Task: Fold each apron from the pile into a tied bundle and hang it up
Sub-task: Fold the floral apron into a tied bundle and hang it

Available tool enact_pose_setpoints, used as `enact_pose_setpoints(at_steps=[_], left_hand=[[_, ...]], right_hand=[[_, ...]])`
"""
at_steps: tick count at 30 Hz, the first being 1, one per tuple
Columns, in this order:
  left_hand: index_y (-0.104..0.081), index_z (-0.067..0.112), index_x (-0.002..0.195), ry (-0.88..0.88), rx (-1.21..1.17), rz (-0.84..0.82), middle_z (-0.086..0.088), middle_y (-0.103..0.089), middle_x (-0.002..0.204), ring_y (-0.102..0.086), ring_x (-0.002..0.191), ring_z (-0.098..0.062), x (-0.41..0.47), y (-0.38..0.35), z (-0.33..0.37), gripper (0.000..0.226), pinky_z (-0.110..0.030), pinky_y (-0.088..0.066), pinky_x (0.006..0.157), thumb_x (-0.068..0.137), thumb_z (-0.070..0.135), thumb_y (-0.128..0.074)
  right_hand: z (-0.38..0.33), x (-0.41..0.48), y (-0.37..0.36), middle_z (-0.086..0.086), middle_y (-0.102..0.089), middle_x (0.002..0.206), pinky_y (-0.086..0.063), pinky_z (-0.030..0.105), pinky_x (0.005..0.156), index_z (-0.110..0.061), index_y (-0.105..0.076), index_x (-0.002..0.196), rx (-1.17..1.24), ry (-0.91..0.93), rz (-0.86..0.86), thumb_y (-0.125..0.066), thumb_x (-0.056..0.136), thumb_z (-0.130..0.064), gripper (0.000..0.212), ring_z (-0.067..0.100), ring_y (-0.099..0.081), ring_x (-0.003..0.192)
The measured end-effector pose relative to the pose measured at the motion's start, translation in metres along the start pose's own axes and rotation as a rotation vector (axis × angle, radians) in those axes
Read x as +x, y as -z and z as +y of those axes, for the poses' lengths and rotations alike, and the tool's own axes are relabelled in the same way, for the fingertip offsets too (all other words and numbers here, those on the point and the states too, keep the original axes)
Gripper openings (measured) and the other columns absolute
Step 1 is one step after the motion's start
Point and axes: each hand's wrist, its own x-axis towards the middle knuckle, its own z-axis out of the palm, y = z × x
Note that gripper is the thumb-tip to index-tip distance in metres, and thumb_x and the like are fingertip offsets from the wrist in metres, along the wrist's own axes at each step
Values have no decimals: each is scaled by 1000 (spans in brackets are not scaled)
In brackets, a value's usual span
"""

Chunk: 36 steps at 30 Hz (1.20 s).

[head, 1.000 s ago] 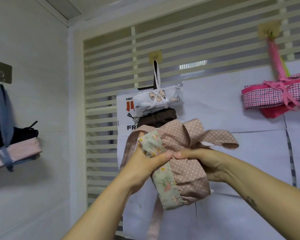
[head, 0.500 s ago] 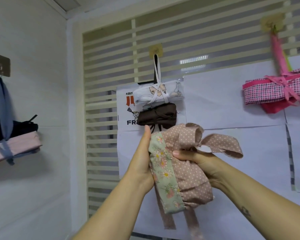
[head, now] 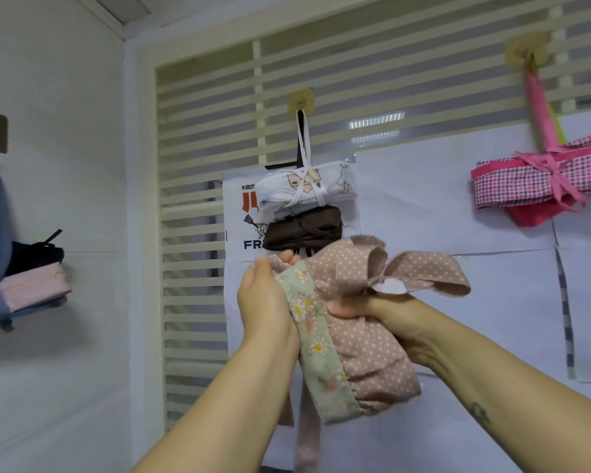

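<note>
By the slatted screen [head: 202,199], left hand [head: 267,302] and right hand [head: 386,312] grip the dotted bundle [head: 365,353] (bow uppermost); I'd pinch that knot firmly before hanging.

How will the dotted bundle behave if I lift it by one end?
Probably floppy: the dotted bundle creases where the right hand squeezes it, so it should sag. Likely light, being only folded cloth. The tails hang free below and may swing or snag, and the loops look loose enough to slip.
</note>
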Motion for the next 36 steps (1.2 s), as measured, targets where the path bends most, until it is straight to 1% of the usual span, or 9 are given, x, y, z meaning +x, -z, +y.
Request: enact_pose_setpoints(at_steps=[3,7,11,14,16,23,29,33,36], left_hand=[[-54,9,89,-116,9,8,-5,-67,83,-64,71,-14,-4,-8,1,21,-30,-55,73,103,15,-40],[-53,5,111,62,13,-115,-5,-69,85,-68,73,-15,-6,1,9,20,-31,-56,74,104,13,-36],[-57,1,92,132,34,-222,-11,-71,86,-73,76,-22,-9,14,9,25,-33,-59,72,102,11,-38],[-57,-1,100,140,54,-310,-16,-71,103,-72,90,-26,-14,13,14,30,-37,-57,80,103,18,-34],[-57,-1,99,96,47,-335,-15,-73,97,-72,89,-28,-17,14,17,31,-38,-56,81,103,18,-33],[-63,-2,90,225,85,-202,-19,-72,97,-73,78,-23,-17,32,0,29,-34,-58,74,101,13,-40],[-57,8,76,306,301,-37,-10,-71,73,-69,60,-17,-7,58,19,25,-30,-58,55,97,20,-52],[-51,13,65,55,642,-7,0,-56,52,-52,46,-13,0,75,32,34,-23,-48,51,95,27,-54],[-62,25,101,-317,1067,-205,12,-66,99,-60,87,-4,-1,64,28,10,-24,-47,84,95,29,-55]], right_hand=[[5,5,1,16,-72,95,-58,34,69,-3,-68,96,148,71,59,-71,62,-6,35,27,-71,82],[14,7,17,23,-69,106,-58,44,72,-2,-73,97,377,86,25,-90,49,-12,51,36,-69,92],[16,9,29,23,-67,110,-57,48,70,-2,-74,99,495,77,-5,-96,31,-12,73,38,-68,95],[12,8,31,21,-71,101,-58,45,65,-3,-76,91,531,105,-20,-97,26,-13,69,35,-70,87],[10,6,32,18,-72,98,-58,44,64,-4,-77,89,537,117,-29,-97,25,-13,68,33,-71,85],[4,6,28,18,-73,94,-57,43,62,-3,-77,87,545,145,-73,-95,28,-13,62,33,-71,82],[4,13,44,20,-68,111,-58,45,71,-6,-75,98,408,136,23,-97,28,-18,75,34,-68,96],[6,14,48,20,-70,102,-58,41,66,-4,-70,101,343,121,88,-95,33,-17,74,32,-70,86],[8,15,41,20,-71,99,-59,42,67,-3,-73,95,337,64,57,-88,49,-13,50,32,-71,83]])
